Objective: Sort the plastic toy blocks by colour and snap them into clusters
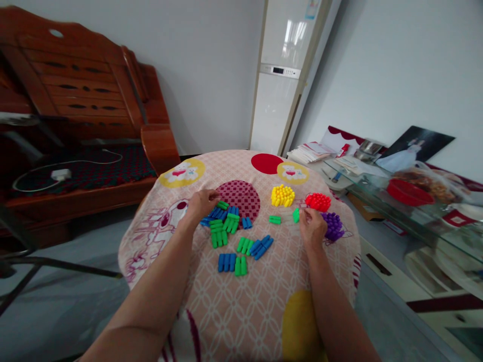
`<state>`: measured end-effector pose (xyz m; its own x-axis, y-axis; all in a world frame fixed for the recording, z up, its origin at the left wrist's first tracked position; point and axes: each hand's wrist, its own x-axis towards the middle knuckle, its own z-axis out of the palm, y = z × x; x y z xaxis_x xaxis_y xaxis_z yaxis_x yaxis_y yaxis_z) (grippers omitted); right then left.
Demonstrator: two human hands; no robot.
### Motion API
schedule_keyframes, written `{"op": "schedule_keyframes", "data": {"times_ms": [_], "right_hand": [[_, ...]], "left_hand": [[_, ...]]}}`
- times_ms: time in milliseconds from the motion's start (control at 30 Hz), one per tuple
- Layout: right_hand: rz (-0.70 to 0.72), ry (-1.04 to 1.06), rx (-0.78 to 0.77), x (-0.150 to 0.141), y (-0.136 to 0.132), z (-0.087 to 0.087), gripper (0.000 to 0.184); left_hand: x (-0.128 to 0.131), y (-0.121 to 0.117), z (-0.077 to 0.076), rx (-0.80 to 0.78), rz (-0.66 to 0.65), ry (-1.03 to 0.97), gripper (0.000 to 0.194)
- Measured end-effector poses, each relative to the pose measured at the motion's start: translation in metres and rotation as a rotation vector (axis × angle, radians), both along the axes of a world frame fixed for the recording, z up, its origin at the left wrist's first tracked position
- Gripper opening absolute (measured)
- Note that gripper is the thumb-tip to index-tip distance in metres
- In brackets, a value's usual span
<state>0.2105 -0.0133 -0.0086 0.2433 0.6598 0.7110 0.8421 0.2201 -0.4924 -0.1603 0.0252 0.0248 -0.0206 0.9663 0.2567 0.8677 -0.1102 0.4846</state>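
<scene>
My left hand (203, 203) is over the left pile, fingers bent and pressed together. Touching or just beside its fingertips lies a pair of small green plastic sticks (222, 205); whether they are gripped is hidden. Beneath and beside it are blue sticks (217, 214) and a green bundle (219, 234). My right hand (313, 226) pinches a small green bundle of sticks (296, 215) between thumb and fingers. Another green pair (275, 219) lies to its left. Nearer me are loose groups of blue sticks (227, 262) and green sticks (240, 266).
Yellow (283, 195), red (318, 202) and purple (332, 226) stick clusters stand around my right hand on the round table's patterned cloth (234, 311). A glass-topped cabinet (377, 193) with a red bowl (410, 192) is at right. A wooden bench (75, 90) stands left.
</scene>
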Motion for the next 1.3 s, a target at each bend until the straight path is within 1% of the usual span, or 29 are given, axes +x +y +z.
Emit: {"op": "schedule_keyframes", "data": {"times_ms": [67, 100, 133, 233, 267, 300, 367, 433, 467, 533, 633, 700, 733, 767, 833, 900, 933, 1000, 1067, 1200, 1300], "right_hand": [[0.013, -0.002, -0.003, 0.000, 0.000, 0.000, 0.036], [0.018, -0.003, -0.002, 0.000, 0.000, 0.000, 0.036], [0.022, -0.004, 0.002, 0.000, 0.000, 0.000, 0.036], [0.030, 0.003, 0.021, 0.000, -0.001, 0.001, 0.035], [0.031, 0.006, 0.026, 0.000, -0.001, 0.001, 0.035], [0.033, 0.010, 0.029, 0.000, -0.001, 0.000, 0.035], [0.035, 0.016, 0.030, 0.000, -0.001, -0.001, 0.034], [0.040, 0.020, 0.030, 0.000, 0.000, -0.002, 0.033], [0.046, 0.019, 0.032, 0.001, 0.000, -0.002, 0.033], [0.050, 0.016, 0.045, 0.001, 0.000, 0.000, 0.033], [-0.006, 0.002, 0.097, -0.005, -0.004, 0.006, 0.033], [-0.012, -0.026, 0.118, -0.016, -0.010, 0.011, 0.033], [0.024, -0.046, 0.111, -0.024, -0.013, 0.013, 0.034], [0.089, -0.067, 0.092, -0.034, -0.016, 0.014, 0.035], [0.266, -0.097, 0.035, -0.054, -0.022, 0.014, 0.035], [0.413, -0.093, -0.018, -0.071, -0.027, 0.013, 0.034], [0.460, -0.078, -0.042, -0.077, -0.028, 0.013, 0.034], [0.504, -0.021, -0.083, -0.084, -0.029, 0.013, 0.032], [0.521, 0.064, -0.121, -0.084, -0.029, 0.014, 0.030], [0.599, 0.257, -0.208, -0.079, -0.029, 0.013, 0.026], [0.650, 0.323, -0.260, -0.078, -0.028, 0.012, 0.025]], "left_hand": [[0.000, 0.001, -0.001, -0.040, -0.093, 0.056, 0.031], [0.000, 0.002, -0.001, -0.041, -0.103, 0.067, 0.032], [-0.002, 0.002, 0.000, -0.032, -0.082, 0.066, 0.033], [-0.013, 0.002, 0.005, -0.003, 0.053, 0.024, 0.040], [-0.019, 0.001, 0.007, -0.028, 0.050, 0.008, 0.041], [-0.024, 0.000, 0.008, -0.072, 0.011, -0.007, 0.042], [-0.034, -0.004, 0.011, -0.173, -0.123, -0.034, 0.044], [-0.040, -0.007, 0.013, -0.228, -0.221, -0.041, 0.042], [-0.041, -0.008, 0.014, -0.224, -0.231, -0.038, 0.040], [-0.039, -0.010, 0.016, -0.182, -0.198, -0.031, 0.033], [-0.026, -0.010, 0.020, -0.054, -0.100, -0.085, 0.028], [-0.008, -0.010, 0.023, 0.032, -0.089, -0.199, 0.032], [0.003, -0.011, 0.023, 0.053, -0.119, -0.274, 0.034], [0.015, -0.012, 0.023, 0.062, -0.170, -0.354, 0.036], [0.042, -0.017, 0.021, 0.024, -0.313, -0.486, 0.038], [0.067, -0.022, 0.017, 0.001, -0.428, -0.557, 0.036], [0.078, -0.025, 0.015, -0.025, -0.484, -0.586, 0.035], [0.094, -0.030, 0.011, -0.074, -0.561, -0.643, 0.033], [0.102, -0.033, 0.009, -0.095, -0.590, -0.677, 0.032], [0.107, -0.037, 0.007, -0.086, -0.601, -0.694, 0.028], [0.109, -0.039, 0.008, -0.071, -0.601, -0.680, 0.027]]}}
